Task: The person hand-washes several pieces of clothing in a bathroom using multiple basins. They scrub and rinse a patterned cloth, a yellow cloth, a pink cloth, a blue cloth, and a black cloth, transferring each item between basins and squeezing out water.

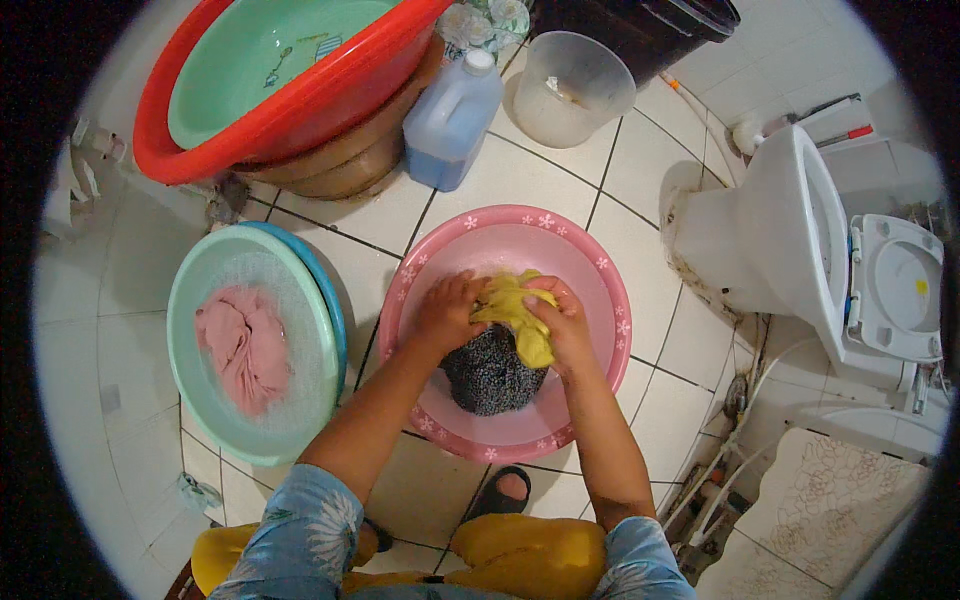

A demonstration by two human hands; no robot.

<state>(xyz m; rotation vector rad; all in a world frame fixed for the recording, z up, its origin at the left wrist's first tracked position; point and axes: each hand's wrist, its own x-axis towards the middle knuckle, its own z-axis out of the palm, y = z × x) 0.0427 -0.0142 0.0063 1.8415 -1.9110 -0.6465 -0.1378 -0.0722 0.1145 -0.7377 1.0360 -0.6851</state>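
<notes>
A pink plastic basin (505,217) with white flowers on its rim stands on the floor before me. Over it, my left hand (450,311) and my right hand (564,322) both grip a bunched yellow cloth (517,304). The right fingers curl around one end of it, while the left hand holds the other end with its back turned up. Below the yellow cloth lies a dark, speckled fabric (495,379) inside the basin. Part of that fabric is hidden by the cloth and my hands.
To the left, a pale green basin (180,360) holds a pink cloth (244,345). Behind stand stacked tubs with a red rim (157,142), a jug of blue liquid (450,127) and a translucent bucket (562,112). A white toilet (772,225) and hoses are on the right.
</notes>
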